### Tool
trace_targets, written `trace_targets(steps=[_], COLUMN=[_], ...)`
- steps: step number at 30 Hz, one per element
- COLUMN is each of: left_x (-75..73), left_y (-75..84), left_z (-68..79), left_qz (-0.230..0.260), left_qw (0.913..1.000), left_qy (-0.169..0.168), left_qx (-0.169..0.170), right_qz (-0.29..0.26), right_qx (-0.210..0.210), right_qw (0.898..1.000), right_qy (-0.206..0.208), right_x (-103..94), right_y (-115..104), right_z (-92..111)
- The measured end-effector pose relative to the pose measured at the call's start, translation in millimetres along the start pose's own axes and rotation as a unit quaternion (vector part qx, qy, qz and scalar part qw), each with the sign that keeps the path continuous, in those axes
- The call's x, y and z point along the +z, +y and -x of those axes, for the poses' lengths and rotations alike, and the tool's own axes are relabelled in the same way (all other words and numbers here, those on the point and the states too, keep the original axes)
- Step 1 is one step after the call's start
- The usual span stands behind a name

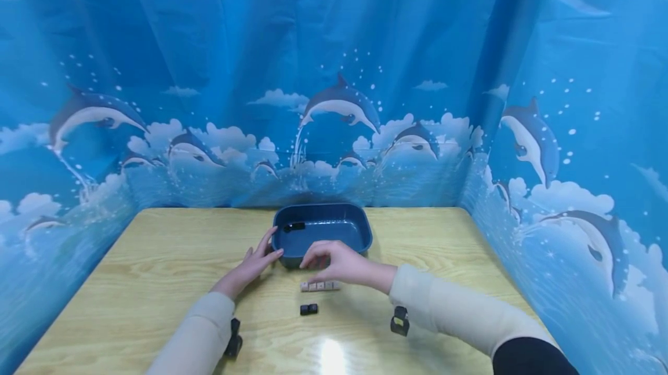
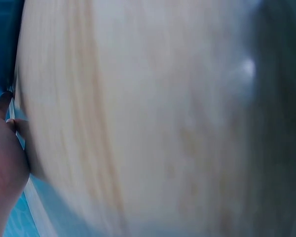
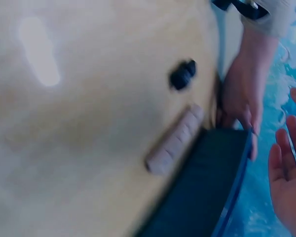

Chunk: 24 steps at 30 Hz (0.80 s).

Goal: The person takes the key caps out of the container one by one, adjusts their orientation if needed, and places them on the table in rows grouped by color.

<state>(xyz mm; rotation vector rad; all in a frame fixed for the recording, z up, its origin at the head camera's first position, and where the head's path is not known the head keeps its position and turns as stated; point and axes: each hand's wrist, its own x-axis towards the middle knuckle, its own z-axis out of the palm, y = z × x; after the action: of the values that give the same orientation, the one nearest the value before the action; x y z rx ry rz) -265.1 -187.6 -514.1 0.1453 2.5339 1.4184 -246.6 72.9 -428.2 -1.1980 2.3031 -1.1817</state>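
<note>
A dark blue rectangular bin (image 1: 360, 253) stands at the back middle of the table. My left hand (image 1: 253, 262) rests against its left end, fingers spread along the rim and side. Over the near rim hovers my right hand (image 1: 336, 262), its fingers loosely bent with nothing between them; the right wrist view shows these fingers (image 3: 292, 143) bare too. Just in front of the bin lies a straight row of small pale pink cubes (image 3: 175, 140), partly under the right hand in the head view. Nearer to me sit two small black cubes (image 1: 308, 309), side by side.
Small black pieces (image 1: 296, 226) lie inside the bin at its left. The wooden table (image 1: 417, 236) backs onto a blue dolphin-print curtain (image 1: 250, 73), which also runs along both sides. A glare spot shines near the front.
</note>
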Motion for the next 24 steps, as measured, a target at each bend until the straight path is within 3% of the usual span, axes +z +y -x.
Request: trace_targets(steps=[11,24], left_x=[0.5,-0.5], left_y=[0.5,2.0], left_z=[0.4,1.5], left_qz=[-0.003,-0.004], left_qw=[1.0,1.0], left_qy=[-0.001,-0.004], left_qx=[-0.001,-0.005], right_qz=[-0.014,0.007], right_qx=[0.033,0.052], right_qw=[0.999,0.994], right_qy=[-0.032,-0.092], right_x=[-45.4,-68.4], right_y=[4,34], right_z=[-33,-74])
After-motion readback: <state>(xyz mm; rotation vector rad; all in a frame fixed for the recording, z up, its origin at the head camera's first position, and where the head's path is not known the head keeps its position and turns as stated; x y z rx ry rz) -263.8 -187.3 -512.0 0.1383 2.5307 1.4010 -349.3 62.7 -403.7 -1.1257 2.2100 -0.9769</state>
